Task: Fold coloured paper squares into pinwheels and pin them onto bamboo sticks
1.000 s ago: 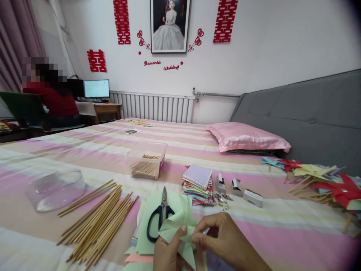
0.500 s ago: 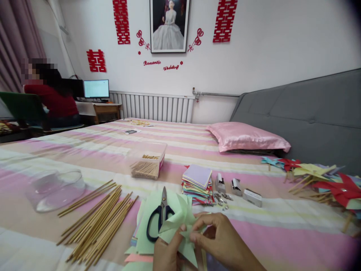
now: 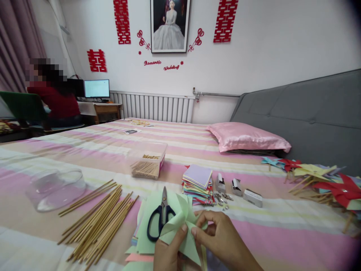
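Note:
A light green paper pinwheel [image 3: 183,224], its corners folded toward the centre, is held between both hands. My left hand [image 3: 170,248] grips its lower left part, thumb pressed near the middle. On the right side, my right hand [image 3: 217,235] pinches the paper close to the centre with thumb and forefinger. Dark-handled scissors [image 3: 161,216] lie just left of the pinwheel on a stack of green paper sheets [image 3: 145,241]. Beyond the hands are a pile of small coloured paper squares [image 3: 197,180] and several small metal fasteners [image 3: 222,197].
Wooden sticks [image 3: 98,226] lie at left, beside a clear plastic container [image 3: 56,188]. A clear box of short sticks [image 3: 148,162] stands farther back. Small boxes [image 3: 253,197] sit at right, finished pinwheels [image 3: 335,188] by the headboard. A person [image 3: 55,98] sits at a desk.
My left thumb has shifted slightly up toward the pinwheel's centre, and the paper has tilted a little. My right fingers stay pinched near the middle.

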The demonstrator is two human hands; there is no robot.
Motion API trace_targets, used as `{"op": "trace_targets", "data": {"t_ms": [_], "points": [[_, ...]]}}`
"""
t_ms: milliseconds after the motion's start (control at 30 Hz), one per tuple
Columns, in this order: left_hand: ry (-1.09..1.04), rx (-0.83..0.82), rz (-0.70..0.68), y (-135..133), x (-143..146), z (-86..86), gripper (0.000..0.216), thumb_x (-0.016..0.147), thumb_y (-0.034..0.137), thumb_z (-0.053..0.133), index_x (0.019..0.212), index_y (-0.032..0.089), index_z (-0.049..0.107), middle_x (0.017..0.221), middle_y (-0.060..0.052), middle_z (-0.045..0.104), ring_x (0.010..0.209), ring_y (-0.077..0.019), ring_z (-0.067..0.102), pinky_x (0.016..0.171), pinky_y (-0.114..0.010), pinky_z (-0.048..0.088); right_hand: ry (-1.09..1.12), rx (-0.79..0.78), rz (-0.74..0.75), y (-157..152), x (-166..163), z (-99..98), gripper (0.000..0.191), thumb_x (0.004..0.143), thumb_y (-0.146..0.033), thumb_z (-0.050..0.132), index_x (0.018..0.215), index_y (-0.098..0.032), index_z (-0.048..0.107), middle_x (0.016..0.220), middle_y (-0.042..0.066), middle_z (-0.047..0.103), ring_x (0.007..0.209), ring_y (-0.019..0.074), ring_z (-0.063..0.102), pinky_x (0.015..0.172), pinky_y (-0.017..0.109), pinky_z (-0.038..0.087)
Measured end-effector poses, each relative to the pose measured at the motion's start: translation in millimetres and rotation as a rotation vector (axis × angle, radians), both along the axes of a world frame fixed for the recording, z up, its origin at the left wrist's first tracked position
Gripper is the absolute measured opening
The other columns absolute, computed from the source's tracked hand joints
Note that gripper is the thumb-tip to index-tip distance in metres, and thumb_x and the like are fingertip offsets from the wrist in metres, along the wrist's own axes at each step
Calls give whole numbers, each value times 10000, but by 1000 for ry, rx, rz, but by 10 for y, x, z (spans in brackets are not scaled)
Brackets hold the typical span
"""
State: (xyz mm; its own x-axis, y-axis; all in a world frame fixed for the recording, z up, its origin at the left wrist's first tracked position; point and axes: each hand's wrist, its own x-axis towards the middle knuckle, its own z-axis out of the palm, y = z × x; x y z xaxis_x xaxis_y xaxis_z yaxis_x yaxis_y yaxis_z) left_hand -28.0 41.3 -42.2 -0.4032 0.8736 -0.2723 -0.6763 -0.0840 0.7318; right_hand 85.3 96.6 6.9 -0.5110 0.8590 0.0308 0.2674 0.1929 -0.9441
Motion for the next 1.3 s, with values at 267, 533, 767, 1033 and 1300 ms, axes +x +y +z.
{"op": "trace_targets", "data": {"t_ms": [267, 533, 767, 1033, 1300], "points": [[36, -20, 3, -9, 19, 34, 281, 525, 301, 798, 707, 101, 722, 652, -98, 736, 597, -212, 647, 566, -277, 487, -6, 36, -30, 11, 28, 28, 167, 640, -287, 650, 588, -131, 620, 1020, 104, 667, 592, 152, 628, 581, 257, 496], [106, -46, 37, -4, 41, 24, 319, 489, 333, 813, 686, 97, 729, 644, -110, 737, 598, -222, 647, 566, -289, 492, 4, 32, -13, 44, 29, 15, 120, 629, -227, 639, 563, -127, 626, 971, 106, 685, 721, 202, 648, 583, 249, 487], [120, -47, 73, 22, 38, -31, 346, 490, 323, 816, 737, 98, 727, 733, -141, 748, 694, -254, 673, 634, -299, 502, -17, 67, -5, 47, 34, 34, 94, 631, -210, 632, 576, -133, 627, 957, 101, 683, 801, 220, 640, 597, 245, 477], [136, -51, 144, 35, 32, -61, 397, 480, 337, 815, 778, 93, 718, 740, -132, 748, 722, -271, 673, 676, -334, 513, 11, 70, -58, 30, 36, 38, 206, 620, -238, 664, 726, -192, 493, 877, 42, 665, 644, 163, 616, 558, 244, 454], [137, -15, 23, 19, 29, -71, 368, 509, 320, 807, 780, 85, 722, 676, -127, 737, 674, -274, 668, 620, -333, 493, 69, -39, -59, 68, 42, -10, 481, 602, -280, 685, 1032, -189, 489, 723, 10, 624, 630, 176, 600, 559, 257, 445]]}}
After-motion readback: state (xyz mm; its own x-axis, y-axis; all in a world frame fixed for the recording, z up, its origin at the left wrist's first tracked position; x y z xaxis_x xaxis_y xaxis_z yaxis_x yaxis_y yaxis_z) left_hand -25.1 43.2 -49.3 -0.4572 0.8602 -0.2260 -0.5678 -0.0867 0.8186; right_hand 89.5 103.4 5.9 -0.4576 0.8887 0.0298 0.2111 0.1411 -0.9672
